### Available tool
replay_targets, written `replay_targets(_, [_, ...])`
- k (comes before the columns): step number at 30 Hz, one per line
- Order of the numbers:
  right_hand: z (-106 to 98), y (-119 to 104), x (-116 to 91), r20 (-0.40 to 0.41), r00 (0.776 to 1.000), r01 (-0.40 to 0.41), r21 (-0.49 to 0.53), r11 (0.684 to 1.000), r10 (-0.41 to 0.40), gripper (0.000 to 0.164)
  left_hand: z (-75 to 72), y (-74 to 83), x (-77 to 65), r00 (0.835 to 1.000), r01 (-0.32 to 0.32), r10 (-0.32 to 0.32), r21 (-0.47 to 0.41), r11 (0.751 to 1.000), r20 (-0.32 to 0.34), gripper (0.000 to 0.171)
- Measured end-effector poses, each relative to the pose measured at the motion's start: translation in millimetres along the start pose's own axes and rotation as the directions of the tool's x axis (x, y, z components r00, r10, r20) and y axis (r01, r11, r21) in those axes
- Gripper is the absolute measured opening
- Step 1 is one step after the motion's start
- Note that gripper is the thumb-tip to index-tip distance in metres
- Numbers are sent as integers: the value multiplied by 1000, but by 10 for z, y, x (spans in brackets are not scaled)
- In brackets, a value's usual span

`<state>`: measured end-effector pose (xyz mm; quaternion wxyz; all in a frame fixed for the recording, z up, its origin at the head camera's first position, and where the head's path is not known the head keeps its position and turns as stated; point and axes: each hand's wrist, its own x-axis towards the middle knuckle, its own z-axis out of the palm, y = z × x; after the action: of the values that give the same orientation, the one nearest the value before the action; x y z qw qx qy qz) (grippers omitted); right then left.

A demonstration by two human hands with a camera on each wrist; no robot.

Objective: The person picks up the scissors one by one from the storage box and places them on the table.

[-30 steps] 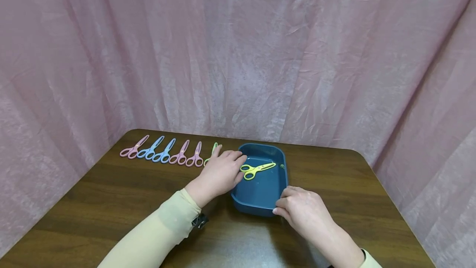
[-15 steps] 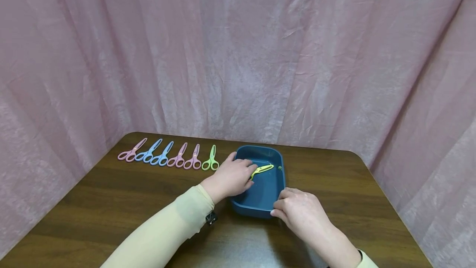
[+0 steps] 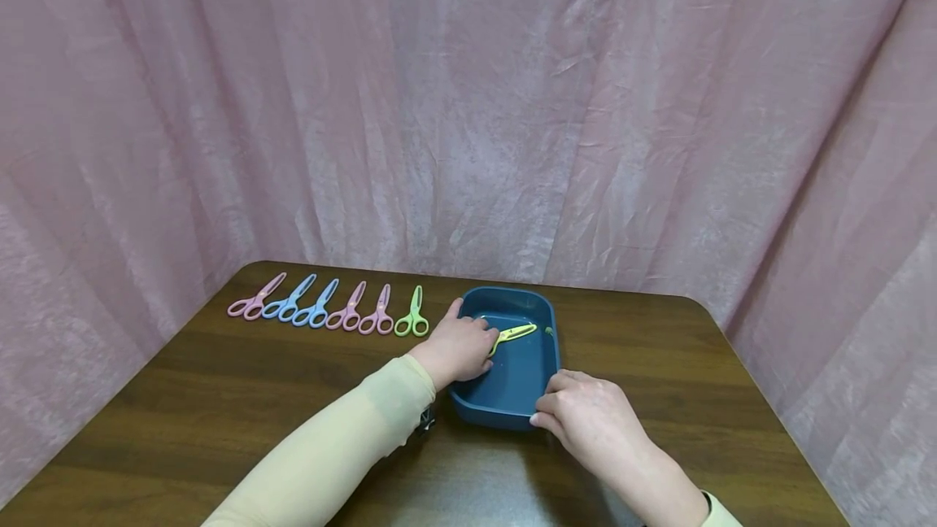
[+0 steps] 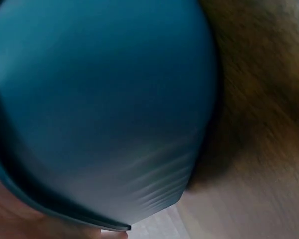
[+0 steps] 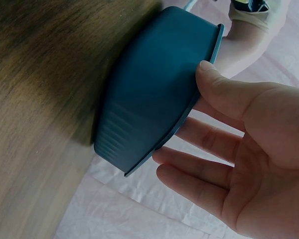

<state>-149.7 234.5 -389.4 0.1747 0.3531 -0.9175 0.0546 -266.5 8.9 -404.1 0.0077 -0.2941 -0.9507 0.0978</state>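
Observation:
Yellow scissors [image 3: 518, 332] lie in the dark blue plastic tray [image 3: 505, 421], blades pointing to the far right. My left hand [image 3: 459, 346] reaches over the tray's left rim, its fingers and thumb closing around the scissors' handles, which they mostly hide. At the tray's near right corner, my right hand [image 3: 589, 417] grips the rim. In the right wrist view, the thumb of the right hand [image 5: 239, 144] lies on the tray's outer wall [image 5: 149, 84] with the fingers on the inner side. The left wrist view is largely filled by the tray's side [image 4: 104, 99].
Left of the tray, a row of scissors lies on the wooden table [image 3: 220, 405]: green scissors [image 3: 414, 315] nearest, then pink scissors [image 3: 377, 315] and several more pink and blue ones. A small green item [image 3: 549, 331] shows at the tray's right wall. Pink curtains [image 3: 468, 104] hang behind.
My left hand has moved right and down into the tray, covering the yellow scissors' handles. The green scissors have come fully into sight. My right hand stays on the tray's corner.

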Motion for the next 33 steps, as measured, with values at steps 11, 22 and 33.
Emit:
replay_targets(11, [-10,-7,8,3,1000,2,0,1000,-2,10,15,-8,40,1000,-7,7,25,1000,15,43])
replay_targets(22, [-13,-6,6,2,1000,2,1,1000,-2,11,22,12,92,1000,-17,17,6,1000,-4,32])
replay_targets(33, [-29,-6,16,23,1000,-12,7,1000,12,8,-47,29,129,999,-31,31,6,999,37,29])
